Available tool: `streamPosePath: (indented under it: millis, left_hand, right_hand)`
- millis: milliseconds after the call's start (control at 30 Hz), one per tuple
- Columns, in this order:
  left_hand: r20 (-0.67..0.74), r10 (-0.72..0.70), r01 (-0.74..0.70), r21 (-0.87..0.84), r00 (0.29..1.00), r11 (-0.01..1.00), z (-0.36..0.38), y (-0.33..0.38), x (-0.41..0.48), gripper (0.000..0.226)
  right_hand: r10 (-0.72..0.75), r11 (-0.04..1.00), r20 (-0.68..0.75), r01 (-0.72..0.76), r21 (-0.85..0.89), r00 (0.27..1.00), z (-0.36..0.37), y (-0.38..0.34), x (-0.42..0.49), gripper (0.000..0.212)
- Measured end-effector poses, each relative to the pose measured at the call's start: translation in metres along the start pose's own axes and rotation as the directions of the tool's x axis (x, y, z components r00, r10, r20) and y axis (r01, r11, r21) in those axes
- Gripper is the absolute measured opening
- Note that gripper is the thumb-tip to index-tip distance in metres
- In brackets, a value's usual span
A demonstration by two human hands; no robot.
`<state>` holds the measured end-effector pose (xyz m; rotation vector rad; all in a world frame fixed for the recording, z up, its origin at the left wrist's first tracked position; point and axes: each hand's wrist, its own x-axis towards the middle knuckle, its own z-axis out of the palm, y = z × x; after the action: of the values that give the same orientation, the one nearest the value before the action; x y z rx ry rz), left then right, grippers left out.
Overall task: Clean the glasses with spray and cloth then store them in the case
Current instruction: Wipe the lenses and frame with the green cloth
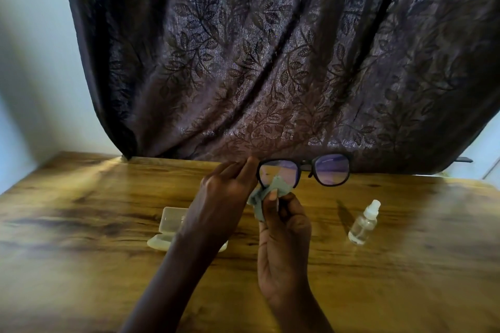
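Black-framed glasses [331,170] are held up above the wooden table [81,224], lenses facing me. My left hand [224,194] pinches the frame's left edge. My right hand [284,235] pinches a pale green cloth [261,197] and presses it against the left lens. A small clear spray bottle [364,222] with a white cap stands on the table to the right. The white glasses case [169,227] lies open on the table, partly hidden behind my left forearm.
A dark curtain [270,62] with a leaf pattern hangs behind the table's far edge. A pale wall [32,62] stands to the left.
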<state>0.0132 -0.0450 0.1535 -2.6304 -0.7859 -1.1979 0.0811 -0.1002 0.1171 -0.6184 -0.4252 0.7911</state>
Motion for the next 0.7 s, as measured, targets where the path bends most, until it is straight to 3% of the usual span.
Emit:
streamPosePath:
  millis: [233,367,433,500,600,700]
  left_hand:
    - [-0.034,-0.007,0.007,0.000,0.999,1.000,-0.002,0.001,0.003,0.034]
    - [0.015,0.005,-0.006,0.082,1.000,0.997,-0.003,-0.003,0.002,0.037]
    - [0.037,0.002,-0.005,0.087,0.999,0.996,-0.002,-0.005,0.001,0.035]
    - [0.052,-0.006,0.001,0.089,0.999,0.996,0.000,-0.005,-0.001,0.033]
    - [0.044,-0.015,0.011,0.103,0.999,0.995,0.000,-0.006,-0.001,0.033]
    - [0.012,-0.026,0.026,0.027,1.000,0.999,-0.002,-0.005,0.001,0.034]
  right_hand:
    - [-0.013,0.996,0.124,0.024,-0.086,0.992,-0.011,0.000,0.001,0.009]
    - [-0.056,0.919,0.036,0.066,-0.388,0.998,-0.015,0.000,0.002,0.008]
    - [-0.059,0.890,0.007,0.056,-0.453,0.998,-0.012,-0.002,0.002,0.012]
    - [0.016,0.946,0.027,-0.007,-0.325,1.000,-0.006,-0.008,0.004,0.008]
    - [0.173,0.984,0.103,-0.177,0.034,0.980,-0.001,-0.014,0.004,0.020]
    - [0.218,0.967,0.107,-0.230,0.113,0.970,0.003,-0.016,0.001,0.022]
